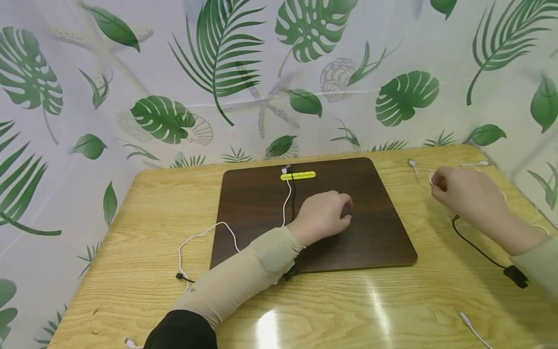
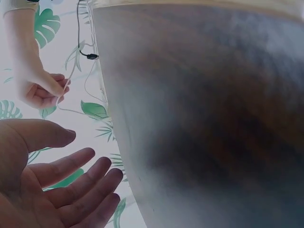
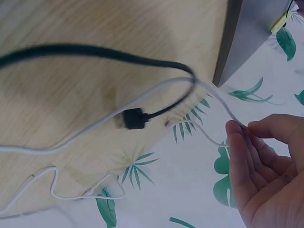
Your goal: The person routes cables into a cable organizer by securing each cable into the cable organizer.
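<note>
My right hand (image 1: 472, 194) is raised over the right side of the table. Its thumb and fingertips pinch a thin white cable (image 3: 88, 129), most plainly seen in the right wrist view. Close by lies a black cable with a USB plug (image 3: 135, 118). My left hand (image 1: 322, 215) hovers over the dark brown board (image 1: 375, 242), holding nothing, its fingers loosely bent. A yellow cable clip strip (image 1: 307, 174) sits near the board's far edge. A white cable (image 1: 287, 194) and a black one run from it toward me, partly hidden by my left forearm.
On the wooden table (image 1: 348, 310), the white cable's loop crosses the board's left edge, near a small black connector (image 1: 179, 276). White plugs lie at the far right (image 1: 411, 163), front right (image 1: 464, 317) and front left (image 1: 130, 343). A leaf-patterned cloth (image 1: 244, 116) hangs behind.
</note>
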`<move>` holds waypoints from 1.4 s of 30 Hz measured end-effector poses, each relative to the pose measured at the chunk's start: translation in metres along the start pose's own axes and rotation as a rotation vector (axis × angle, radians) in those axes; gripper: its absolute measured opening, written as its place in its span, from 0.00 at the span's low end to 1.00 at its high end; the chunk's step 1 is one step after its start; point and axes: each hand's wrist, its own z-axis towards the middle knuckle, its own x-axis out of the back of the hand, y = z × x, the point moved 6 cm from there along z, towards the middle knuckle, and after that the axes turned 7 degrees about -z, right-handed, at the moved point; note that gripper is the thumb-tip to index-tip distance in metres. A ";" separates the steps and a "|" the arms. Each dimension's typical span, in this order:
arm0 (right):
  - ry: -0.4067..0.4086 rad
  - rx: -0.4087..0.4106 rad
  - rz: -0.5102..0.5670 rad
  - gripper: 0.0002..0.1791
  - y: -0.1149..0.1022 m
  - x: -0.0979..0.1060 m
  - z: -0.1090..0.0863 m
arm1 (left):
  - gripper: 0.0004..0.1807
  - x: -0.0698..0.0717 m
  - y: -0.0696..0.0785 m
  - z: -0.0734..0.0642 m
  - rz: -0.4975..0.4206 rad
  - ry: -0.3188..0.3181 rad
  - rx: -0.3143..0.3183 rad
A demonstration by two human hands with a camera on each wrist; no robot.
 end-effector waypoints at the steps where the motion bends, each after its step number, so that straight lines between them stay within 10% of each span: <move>1: 0.021 -0.001 0.004 0.09 0.000 0.002 0.001 | 0.14 0.000 0.000 0.000 0.001 0.000 0.001; 10: 0.214 0.038 0.011 0.08 -0.008 0.030 0.012 | 0.14 0.005 -0.001 -0.002 0.008 0.015 0.001; 42: 0.373 0.028 -0.018 0.08 -0.034 0.120 0.030 | 0.15 0.021 -0.007 -0.002 -0.017 0.032 0.020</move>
